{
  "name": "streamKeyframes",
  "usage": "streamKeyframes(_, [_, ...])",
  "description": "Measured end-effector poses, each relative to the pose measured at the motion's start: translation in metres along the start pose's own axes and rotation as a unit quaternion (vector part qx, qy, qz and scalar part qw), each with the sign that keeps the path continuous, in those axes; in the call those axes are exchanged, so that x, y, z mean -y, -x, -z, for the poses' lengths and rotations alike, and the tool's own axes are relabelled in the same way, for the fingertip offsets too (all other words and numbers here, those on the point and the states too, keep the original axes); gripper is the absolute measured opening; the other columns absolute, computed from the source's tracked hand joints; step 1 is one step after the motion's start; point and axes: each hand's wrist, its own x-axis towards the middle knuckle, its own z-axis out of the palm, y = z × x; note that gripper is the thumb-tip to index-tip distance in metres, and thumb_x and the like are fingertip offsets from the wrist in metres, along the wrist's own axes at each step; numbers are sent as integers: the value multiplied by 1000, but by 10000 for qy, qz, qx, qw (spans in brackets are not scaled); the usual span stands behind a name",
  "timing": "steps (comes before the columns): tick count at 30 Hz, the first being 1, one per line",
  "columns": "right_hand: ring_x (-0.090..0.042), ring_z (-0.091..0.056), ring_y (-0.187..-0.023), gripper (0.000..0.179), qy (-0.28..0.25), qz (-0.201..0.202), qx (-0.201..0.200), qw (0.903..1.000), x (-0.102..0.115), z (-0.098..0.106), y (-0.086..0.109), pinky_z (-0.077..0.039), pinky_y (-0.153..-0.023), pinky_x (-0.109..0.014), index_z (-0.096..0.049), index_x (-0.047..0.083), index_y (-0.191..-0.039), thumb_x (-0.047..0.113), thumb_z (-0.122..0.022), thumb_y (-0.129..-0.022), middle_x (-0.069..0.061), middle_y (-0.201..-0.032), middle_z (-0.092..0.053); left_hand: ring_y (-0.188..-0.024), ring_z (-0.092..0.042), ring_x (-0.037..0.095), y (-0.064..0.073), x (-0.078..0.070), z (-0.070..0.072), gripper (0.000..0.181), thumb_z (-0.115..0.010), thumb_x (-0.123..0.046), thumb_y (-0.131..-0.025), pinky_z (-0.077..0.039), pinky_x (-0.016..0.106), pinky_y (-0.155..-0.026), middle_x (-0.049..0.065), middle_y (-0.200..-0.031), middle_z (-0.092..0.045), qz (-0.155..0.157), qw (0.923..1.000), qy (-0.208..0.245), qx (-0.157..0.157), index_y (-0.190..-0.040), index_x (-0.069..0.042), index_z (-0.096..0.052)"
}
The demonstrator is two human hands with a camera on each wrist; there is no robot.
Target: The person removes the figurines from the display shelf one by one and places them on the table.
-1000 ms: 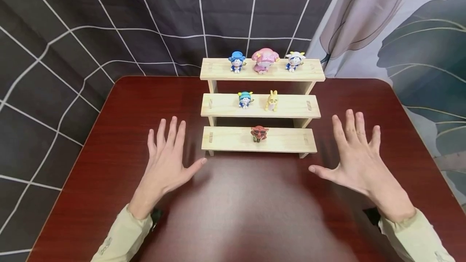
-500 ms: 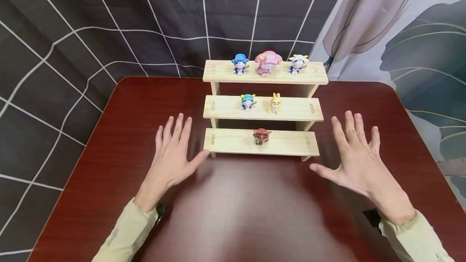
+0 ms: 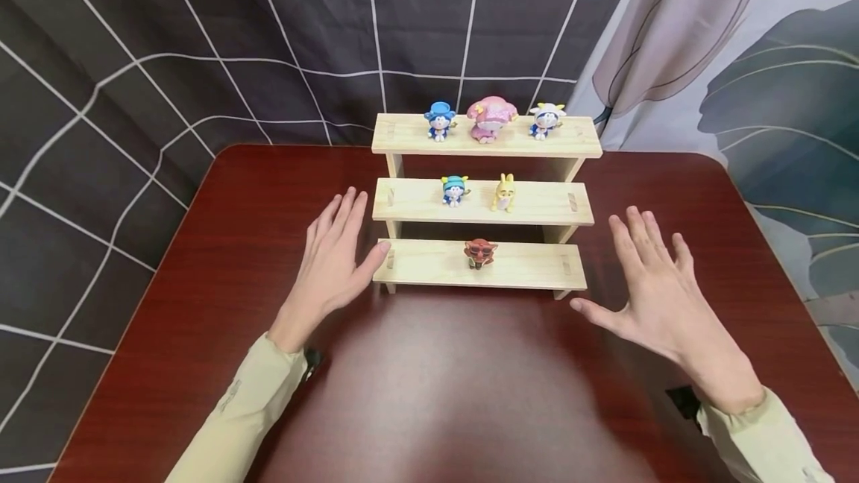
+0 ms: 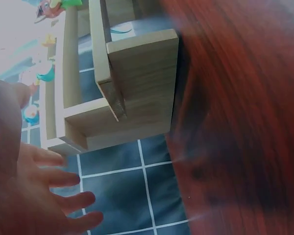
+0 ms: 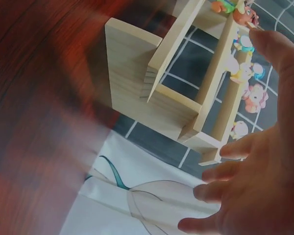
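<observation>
1) in front of you is a pale wooden stand (image 3: pixel 479 207), three stepped shelves with fine grain and darker inset joints near the ends, on the glossy red-brown table (image 3: pixel 436 379)
2) your left hand (image 3: pixel 329 256) is just beside its left end, fingers straight, gripping nothing; you cannot tell whether the thumb touches the lowest shelf (image 3: pixel 423 265)
3) your right hand (image 3: pixel 661 300) is off its right end, fingers extended, thumb out, also gripping nothing
4) the top shelf (image 3: pixel 396 133) bears a blue-hatted figure (image 3: pixel 440 122), a pink figure (image 3: pixel 492 119) and a white-capped figure (image 3: pixel 545 121)
5) the middle shelf (image 3: pixel 416 200) bears a teal-capped figure (image 3: pixel 453 191) and a tall-eared yellow figure (image 3: pixel 503 194)
6) on the lowest stands a red-brown figure (image 3: pixel 479 253) in dark glasses
</observation>
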Motion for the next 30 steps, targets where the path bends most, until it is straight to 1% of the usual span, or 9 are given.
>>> streamKeyframes(6, [-45, -16, -146, 118, -48, 69, -54, 9999, 2, -1, -1, -8, -109, -70, -24, -6, -154, 49, -83, -68, -34, -155, -25, -142, -29, 42, -12, 4, -10, 70, -51, -43, -96, -23, 60, -108, 22, -158, -32, -204, 9993, 220, -236, -153, -4, -39])
streamKeyframes(10, [-46, -21, -145, 119, -65, 162, -141, 9997, 2, -3, -1, -12, -108, -71, -25, -6, -154, 47, -85, -66, -34, -154, -29, -141, -31, 41, -18, 4, -13, 67, -51, -43, -96, -25, 59, -107, 21, -158, -32, -213, 9989, 270, -315, -152, -6, -42])
streamKeyframes(14, [-47, -25, -143, 120, -64, 300, -257, 9992, 1, -6, -1, -16, -105, -73, -27, -5, -154, 46, -86, -63, -33, -152, -32, -139, -32, 40, -23, 4, -16, 65, -52, -41, -97, -26, 59, -106, 21, -157, -34, -214, 9987, 269, -387, -150, -6, -45])
streamKeyframes(23, [-51, -36, -135, 118, -54, 542, -475, 9974, 0, -10, -1, -25, -98, -74, -34, -8, -150, 44, -87, -59, -35, -146, -41, -131, -42, 38, -30, 0, -23, 56, -54, -36, -97, -29, 56, -103, 20, -152, -43, -316, 9962, 396, -712, -143, -4, -54])
streamKeyframes(30, [-50, -39, -134, 116, -4, 610, -508, 9968, -1, -12, -1, -27, -97, -73, -34, -7, -150, 48, -84, -61, -34, -143, -45, -126, -47, 38, -32, -1, -26, 51, -56, -34, -97, -29, 56, -103, 21, -146, -50, -343, 9940, 372, -968, -136, -2, -60])
